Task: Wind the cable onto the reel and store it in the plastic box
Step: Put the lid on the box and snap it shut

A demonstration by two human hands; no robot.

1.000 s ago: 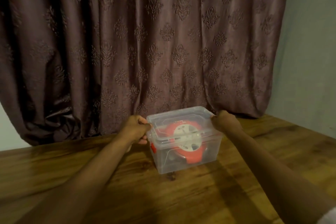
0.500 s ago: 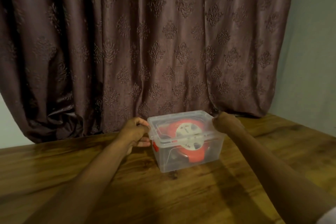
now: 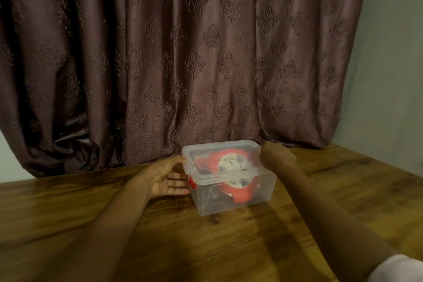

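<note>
Dark patterned curtains (image 3: 183, 52) hang behind a wooden worktop (image 3: 114, 224), where a clear plastic box (image 3: 229, 181) stands near the far edge, its lid (image 3: 219, 151) on and a red-and-white reel (image 3: 231, 174) visible inside; no writing can be read on either. A person's left hand (image 3: 167, 178) lies open, palm up, fingers (image 3: 180, 182) spread against the box's left end by a red latch (image 3: 193, 184). The right hand (image 3: 275, 157) is curled at the lid's right edge; whether it grips cannot be told.
</note>
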